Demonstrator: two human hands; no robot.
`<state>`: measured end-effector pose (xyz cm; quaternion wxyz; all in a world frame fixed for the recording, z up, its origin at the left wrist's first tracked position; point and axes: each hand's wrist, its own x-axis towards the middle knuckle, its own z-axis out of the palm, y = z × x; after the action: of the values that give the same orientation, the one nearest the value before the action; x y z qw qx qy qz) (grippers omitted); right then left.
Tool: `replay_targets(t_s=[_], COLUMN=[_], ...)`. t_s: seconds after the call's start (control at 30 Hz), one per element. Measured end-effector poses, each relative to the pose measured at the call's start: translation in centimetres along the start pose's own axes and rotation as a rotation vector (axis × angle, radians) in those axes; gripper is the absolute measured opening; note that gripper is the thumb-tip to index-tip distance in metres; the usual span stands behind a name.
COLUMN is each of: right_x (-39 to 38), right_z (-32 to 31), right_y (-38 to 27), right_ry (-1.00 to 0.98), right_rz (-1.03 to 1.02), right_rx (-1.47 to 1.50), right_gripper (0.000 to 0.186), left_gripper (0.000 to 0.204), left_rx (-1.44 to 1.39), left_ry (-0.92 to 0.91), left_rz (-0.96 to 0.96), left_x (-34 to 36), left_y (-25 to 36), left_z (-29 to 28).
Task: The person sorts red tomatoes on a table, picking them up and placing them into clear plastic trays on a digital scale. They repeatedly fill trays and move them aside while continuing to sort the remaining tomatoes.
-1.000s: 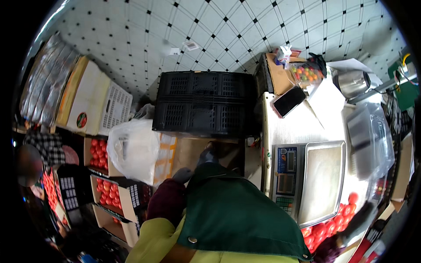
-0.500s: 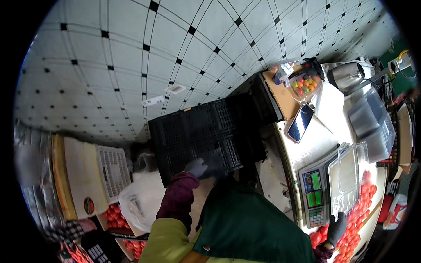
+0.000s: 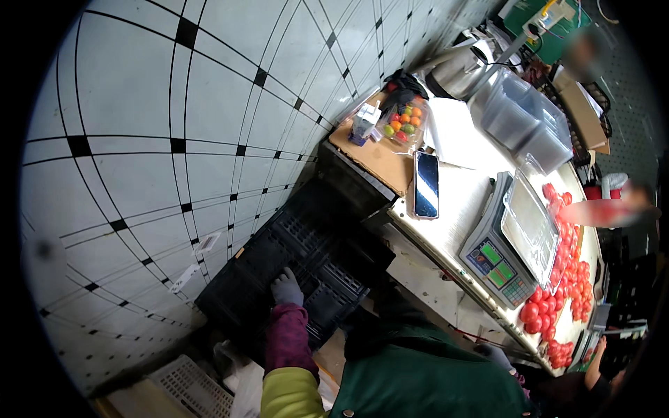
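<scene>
My left hand (image 3: 286,288), in a grey glove, rests on or just over the top of a black plastic crate (image 3: 300,237) by the tiled wall. Its fingers are stretched out and hold nothing I can see. My right hand (image 3: 493,354), also grey-gloved, hangs low beside the table's near edge, next to my green apron (image 3: 425,376). Its fingers are blurred and partly hidden. On the table (image 3: 446,230), a digital scale (image 3: 498,261) has a clear plastic tray (image 3: 533,223) on its platform. Red tomatoes (image 3: 550,306) lie beyond the scale.
A phone (image 3: 426,184), a clear box of small colourful tomatoes (image 3: 404,124) and a metal kettle (image 3: 456,73) stand along the table's far side. Clear plastic containers (image 3: 526,118) are stacked nearby. A white slatted crate (image 3: 191,386) sits low at left. Another person's hand (image 3: 598,355) shows at right.
My view has swung to the right and tilted. My left hand has moved further over the black crate. The right hand has left the tomatoes beside the scale and dropped beside the table edge.
</scene>
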<state>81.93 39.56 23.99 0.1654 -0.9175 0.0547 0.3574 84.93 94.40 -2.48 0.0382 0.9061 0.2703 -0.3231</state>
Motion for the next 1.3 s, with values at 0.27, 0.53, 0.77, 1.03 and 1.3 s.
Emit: replay_targets(t_s=[0.27, 0.53, 0.77, 1.03, 1.3], right_x=[3.0, 7.0, 8.8, 11.2, 19.8], right_z=[5.5, 1.0, 1.0, 1.0, 9.9], right_y=[11.1, -5.3, -6.9, -8.6, -25.4], right_ry=[-0.135, -0.046, -0.195, -0.187, -0.371], right_rz=[-0.075, -0.16, -0.103, -0.247, -0.898], right_rx=[0.057, 0.119, 0.029, -0.206, -0.53], right_gripper=[0.028, 0.028, 0.027, 0.033, 0.034], left_gripper=[0.073, 0.066, 0.036, 0.041, 0.052], left_rx=[-0.032, -0.232, -0.023, 0.025, -0.039], left_ry=[0.074, -0.106, 0.546, 0.646, 0.515], left_rz=[0.165, 0.226, 0.334, 0.034, -0.07], left_x=[-5.1, -7.7, -9.3, -8.4, -6.0], left_y=[-2.5, -3.5, -11.2, -14.7, -16.3], left_z=[-2.6, 1.0, -6.6, -8.3, -10.8])
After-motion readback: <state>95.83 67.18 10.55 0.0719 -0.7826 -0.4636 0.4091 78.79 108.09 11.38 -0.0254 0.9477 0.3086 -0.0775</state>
